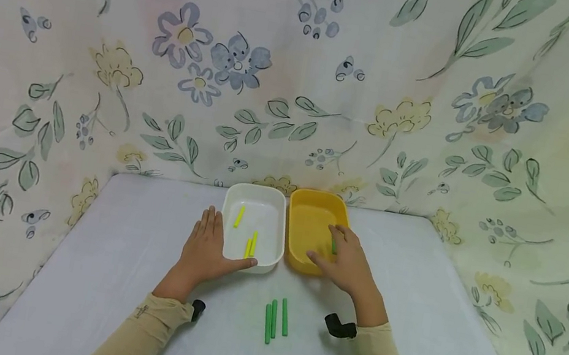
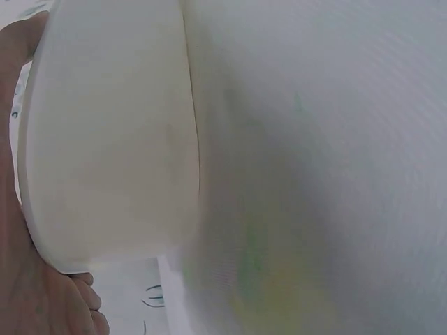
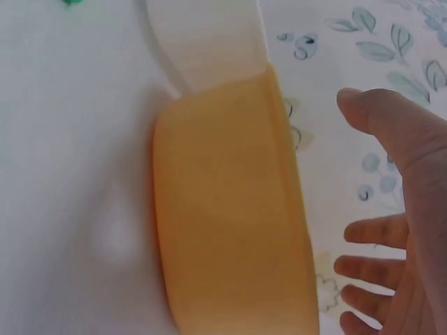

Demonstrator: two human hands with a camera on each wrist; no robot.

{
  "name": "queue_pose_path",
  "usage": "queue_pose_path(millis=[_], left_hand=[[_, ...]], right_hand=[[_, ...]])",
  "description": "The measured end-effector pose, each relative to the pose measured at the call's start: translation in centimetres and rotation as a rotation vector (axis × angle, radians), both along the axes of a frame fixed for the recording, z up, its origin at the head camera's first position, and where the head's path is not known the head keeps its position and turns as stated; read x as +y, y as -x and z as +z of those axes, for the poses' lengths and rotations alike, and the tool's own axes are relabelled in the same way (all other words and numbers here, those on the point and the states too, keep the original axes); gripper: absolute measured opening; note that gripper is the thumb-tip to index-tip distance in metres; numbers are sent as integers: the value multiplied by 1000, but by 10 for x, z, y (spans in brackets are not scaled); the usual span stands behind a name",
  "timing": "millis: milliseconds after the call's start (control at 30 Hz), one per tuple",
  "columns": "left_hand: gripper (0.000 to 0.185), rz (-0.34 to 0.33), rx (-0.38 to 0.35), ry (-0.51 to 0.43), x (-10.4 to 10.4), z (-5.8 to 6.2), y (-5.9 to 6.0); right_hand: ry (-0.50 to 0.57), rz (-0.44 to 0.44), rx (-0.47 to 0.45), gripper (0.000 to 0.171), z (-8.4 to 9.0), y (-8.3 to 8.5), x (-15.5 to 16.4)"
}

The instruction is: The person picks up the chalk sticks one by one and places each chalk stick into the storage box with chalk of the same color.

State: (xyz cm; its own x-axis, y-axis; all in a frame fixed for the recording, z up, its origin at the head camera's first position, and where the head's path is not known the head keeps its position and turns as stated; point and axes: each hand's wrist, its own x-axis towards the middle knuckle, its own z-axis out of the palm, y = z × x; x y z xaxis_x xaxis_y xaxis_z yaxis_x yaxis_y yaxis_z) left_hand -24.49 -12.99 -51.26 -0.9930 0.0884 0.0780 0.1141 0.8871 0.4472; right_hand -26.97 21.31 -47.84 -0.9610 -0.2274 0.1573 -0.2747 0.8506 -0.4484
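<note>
My left hand (image 1: 204,255) lies with straight fingers along the left and near rim of the white tray (image 1: 281,226), thumb stretched over its near corner. In that tray are three yellow chalk sticks (image 1: 239,217). Over the right side of the orange tray (image 1: 300,254) hovers my right hand (image 1: 346,265), thumb and fingers spread apart. Part of a green chalk stick (image 1: 334,246) shows inside the orange tray, partly hidden by this hand. In the right wrist view nothing is between the spread fingers. Three more green chalk sticks (image 1: 274,320) lie on the table between my forearms.
Both trays stand side by side at the back of the table, which is covered with a white cloth (image 1: 142,229). Behind them hangs a floral curtain (image 1: 300,80). Faint green and yellow smudges (image 2: 258,258) mark the cloth near the white tray.
</note>
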Motion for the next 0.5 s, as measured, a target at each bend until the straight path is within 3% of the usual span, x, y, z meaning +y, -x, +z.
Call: queue_pose_path(millis=[300, 500], left_hand=[[154, -10, 28, 14, -1, 1, 1], [147, -34, 108, -42, 2, -5, -5]], right_hand=[[0, -42, -94, 120, -14, 10, 15], [-44, -32, -169, 129, -19, 13, 20]])
